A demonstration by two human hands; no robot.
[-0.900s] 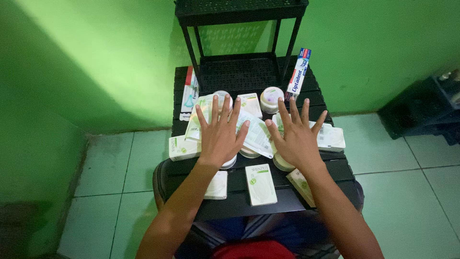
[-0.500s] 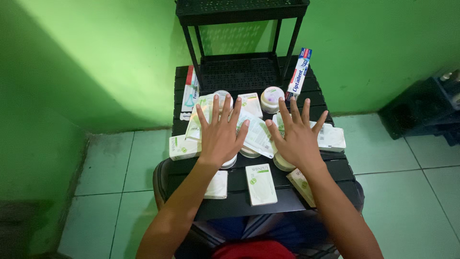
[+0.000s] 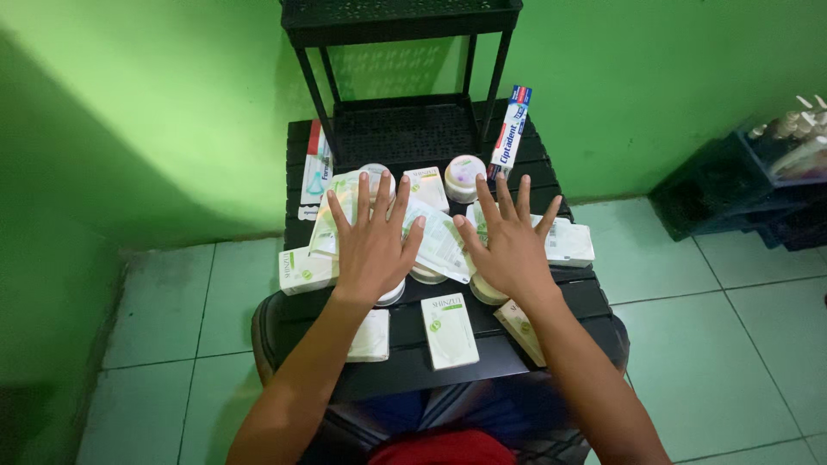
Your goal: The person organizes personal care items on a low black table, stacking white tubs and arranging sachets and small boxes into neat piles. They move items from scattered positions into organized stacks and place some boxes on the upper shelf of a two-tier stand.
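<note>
Tabletop sachets (image 3: 435, 241) seemingly under flat hands (image 3: 370, 245).

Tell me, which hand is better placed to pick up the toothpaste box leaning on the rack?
Probably the right hand: the toothpaste box leans just beyond its fingertips on the black table, while the left hand lies farther across.

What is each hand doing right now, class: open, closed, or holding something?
Left hand: open, fingers spread flat over the sachets, gripping nothing.
Right hand: open, fingers spread, gripping nothing.
</note>
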